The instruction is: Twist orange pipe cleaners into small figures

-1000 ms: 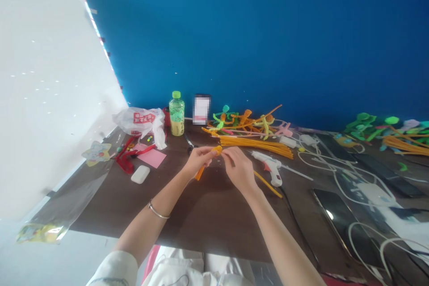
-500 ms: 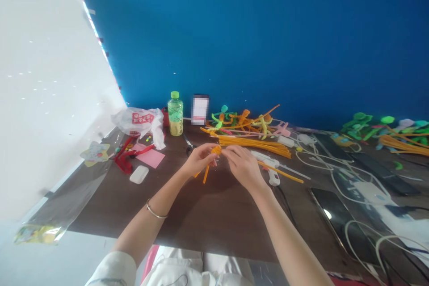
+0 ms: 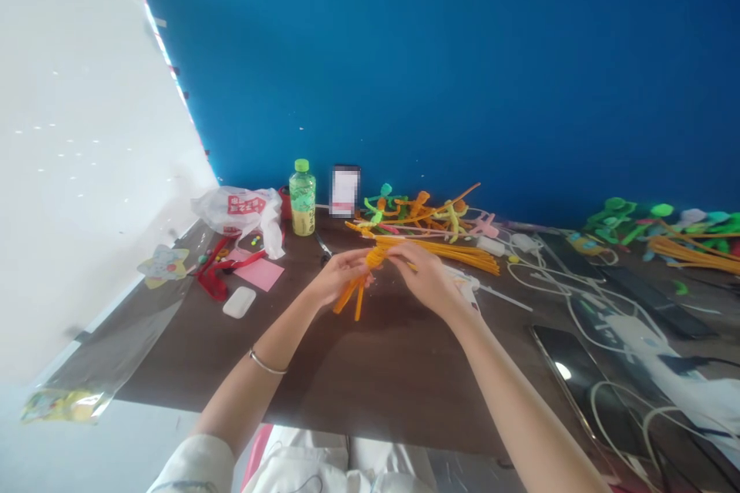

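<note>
Above the middle of the dark table (image 3: 347, 370), my left hand (image 3: 335, 277) and my right hand (image 3: 425, 277) meet, both pinching an orange pipe cleaner (image 3: 361, 281). Its top is wound into a small coil between my fingertips. Two orange ends hang down below my left hand. A thin bracelet (image 3: 267, 362) circles my left wrist. Just behind my hands lies a bundle of straight orange pipe cleaners (image 3: 456, 250).
A green-capped bottle (image 3: 303, 197), a white plastic bag (image 3: 246, 208), pink paper (image 3: 257, 272) and a white case (image 3: 239, 301) lie to the left. Finished pipe-cleaner figures (image 3: 422, 212) sit at the back. A white glue gun (image 3: 471, 289), cables (image 3: 578, 300) and a phone (image 3: 570, 373) lie to the right.
The long orange end that stuck out to the right past my right hand has been brought round. It now hangs below my left hand beside the other end. Both hands rose slightly.
</note>
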`<state>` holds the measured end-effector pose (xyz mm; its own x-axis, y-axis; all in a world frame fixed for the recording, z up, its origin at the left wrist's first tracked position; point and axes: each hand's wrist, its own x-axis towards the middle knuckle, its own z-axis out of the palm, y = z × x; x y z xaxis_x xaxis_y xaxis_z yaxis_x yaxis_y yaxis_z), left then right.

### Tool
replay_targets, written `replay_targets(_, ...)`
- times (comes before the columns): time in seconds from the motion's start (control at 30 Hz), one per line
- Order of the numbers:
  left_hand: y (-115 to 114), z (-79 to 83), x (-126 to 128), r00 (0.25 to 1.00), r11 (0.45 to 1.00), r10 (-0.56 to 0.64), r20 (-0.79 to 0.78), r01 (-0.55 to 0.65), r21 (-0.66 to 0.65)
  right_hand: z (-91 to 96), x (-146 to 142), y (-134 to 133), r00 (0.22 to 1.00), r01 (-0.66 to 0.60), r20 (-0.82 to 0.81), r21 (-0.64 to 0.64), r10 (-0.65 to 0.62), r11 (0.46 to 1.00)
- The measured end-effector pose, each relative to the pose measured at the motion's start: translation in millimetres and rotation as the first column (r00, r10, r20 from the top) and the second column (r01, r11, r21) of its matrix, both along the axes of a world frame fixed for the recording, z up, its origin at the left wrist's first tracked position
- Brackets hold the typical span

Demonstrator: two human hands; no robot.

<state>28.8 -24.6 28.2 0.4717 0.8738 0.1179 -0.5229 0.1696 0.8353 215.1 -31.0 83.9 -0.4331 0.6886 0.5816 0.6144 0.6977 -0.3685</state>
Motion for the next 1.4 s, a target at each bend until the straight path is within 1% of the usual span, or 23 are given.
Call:
replay_targets(0.07, 0.2, -1.4, 1.4, 0.997, 0.997, 0.07, 0.042, -0.069, -0.027, -6.0, -4.7, 0.3, 0.99, 0.095, -0.113, 0.109, -0.082, 0.989)
replay_targets(0.13, 1.3, -4.1, 2.8, 0.98, 0.985, 0.165, 0.107, -0.159, -0.067, -14.4, -11.9, -0.8, 0.961, 0.194, -0.236, 0.205, -0.144, 0.959)
replay_targets(0.2, 3.2, -7.8, 3.3, 0.96, 0.97, 0.232, 0.157, -0.216, -0.114, -24.7, -20.8, -1.9, 0.936, 0.236, -0.315, 0.223, -0.159, 0.946)
replay_targets(0.3, 6.0, -12.2, 2.8, 0.947, 0.956, 0.277, 0.162, -0.254, -0.149, -38.5, -33.8, -0.3, 0.915, 0.244, -0.37, 0.194, -0.159, 0.95)
replay_targets(0.37, 6.6, -13.4, 2.8, 0.946, 0.951, 0.294, 0.137, -0.275, -0.138, -42.2, -39.6, 4.0, 0.919, 0.237, -0.359, 0.176, -0.162, 0.955)
replay_targets(0.43, 6.3, -13.3, 3.1, 0.952, 0.956, 0.286, 0.109, -0.276, -0.098, -40.0, -42.3, 10.6, 0.94, 0.226, -0.29, 0.138, -0.179, 0.964)
replay_targets(0.5, 5.8, -12.6, 3.5, 0.958, 0.962, 0.274, 0.084, -0.271, -0.042, -33.7, -42.3, 18.2, 0.959, 0.204, -0.21, 0.056, -0.189, 0.977)
replay_targets(0.57, 5.9, -12.1, 3.5, 0.958, 0.958, 0.284, 0.048, -0.286, 0.025, -26.2, -41.0, 25.2, 0.973, 0.128, -0.182, -0.07, -0.139, 0.989)
replay_targets(0.6, 6.4, -12.0, 3.1, 0.952, 0.95, 0.305, 0.023, -0.306, 0.065, -22.8, -40.2, 27.9, 0.974, 0.078, -0.201, -0.134, -0.104, 0.988)
replay_targets(0.67, 8.2, -12.3, 1.8, 0.931, 0.923, 0.364, -0.037, -0.355, 0.147, -17.3, -38.9, 31.3, 0.955, -0.005, -0.288, -0.226, -0.062, 0.974)
replay_targets(0.73, 10.5, -13.0, -0.3, 0.896, 0.886, 0.435, -0.092, -0.408, 0.221, -13.0, -38.2, 31.6, 0.92, -0.05, -0.387, -0.269, -0.061, 0.962)
replay_targets(0.8, 12.7, -13.9, -2.7, 0.857, 0.851, 0.495, -0.142, -0.446, 0.276, -9.3, -38.0, 29.8, 0.89, -0.075, -0.45, -0.302, -0.073, 0.95)
replay_targets(0.87, 14.1, -14.6, -4.9, 0.829, 0.828, 0.53, -0.177, -0.461, 0.32, -5.8, -37.5, 27.3, 0.884, -0.104, -0.461, -0.355, -0.077, 0.929)
replay_targets(0.97, 14.0, -14.1, -7.3, 0.81, 0.807, 0.55, -0.203, -0.453, 0.379, -2.6, -34.9, 25.0, 0.894, -0.118, -0.438, -0.423, -0.089, 0.898)
replay_targets(1.07, 11.4, -11.1, -8.1, 0.799, 0.791, 0.559, -0.222, -0.432, 0.434, -3.6, -30.7, 25.2, 0.902, -0.127, -0.424, -0.439, -0.081, 0.889)
replay_targets(1.17, 7.7, -7.4, -7.2, 0.813, 0.786, 0.537, -0.226, -0.385, 0.484, -8.4, -27.7, 26.0, 0.905, -0.126, -0.418, -0.439, -0.078, 0.89)
replay_targets(1.27, 4.9, -6.2, -5.6, 0.812, 0.779, 0.529, -0.246, -0.349, 0.521, -15.4, -27.2, 25.2, 0.886, -0.122, -0.452, -0.439, -0.102, 0.89)
replay_targets(1.33, 4.4, -7.3, -4.7, 0.802, 0.781, 0.535, -0.267, -0.348, 0.519, -20.7, -27.0, 24.2, 0.836, -0.098, -0.527, -0.42, -0.154, 0.902)
replay_targets(1.4, 5.0, -9.4, -4.3, 0.804, 0.798, 0.523, -0.282, -0.346, 0.493, -26.4, -25.6, 24.2, 0.73, -0.006, -0.636, -0.372, -0.25, 0.928)
